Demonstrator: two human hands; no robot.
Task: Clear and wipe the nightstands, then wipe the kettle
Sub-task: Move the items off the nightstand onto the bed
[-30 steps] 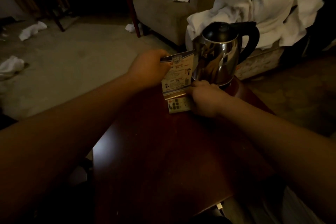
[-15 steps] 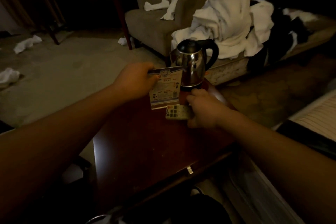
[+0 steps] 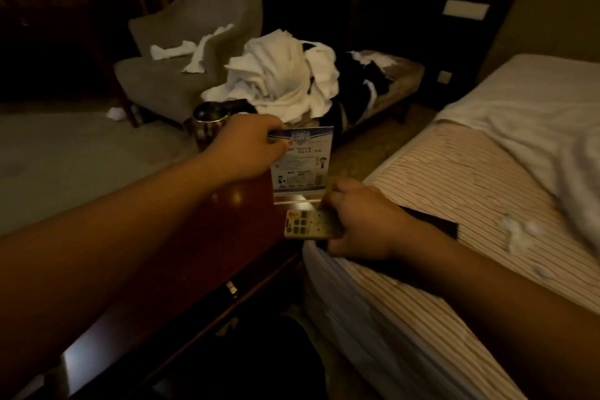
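- Now both hands have swung from the glossy wooden worktop (image 3: 194,237) toward the striped bed (image 3: 454,191).
- Left hand (image 3: 250,146) pinches the flat printed card (image 3: 302,162).
- Right hand (image 3: 360,221) grips the slim pale remote (image 3: 305,223).
- Shiny steel kettle (image 3: 207,123) sits behind.

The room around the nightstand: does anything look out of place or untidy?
Yes. White towels lie heaped in a crumpled pile on the bench, more are draped over the armchair, and a crumpled white piece lies on the floor beside it. White scraps sit on the bare striped mattress.
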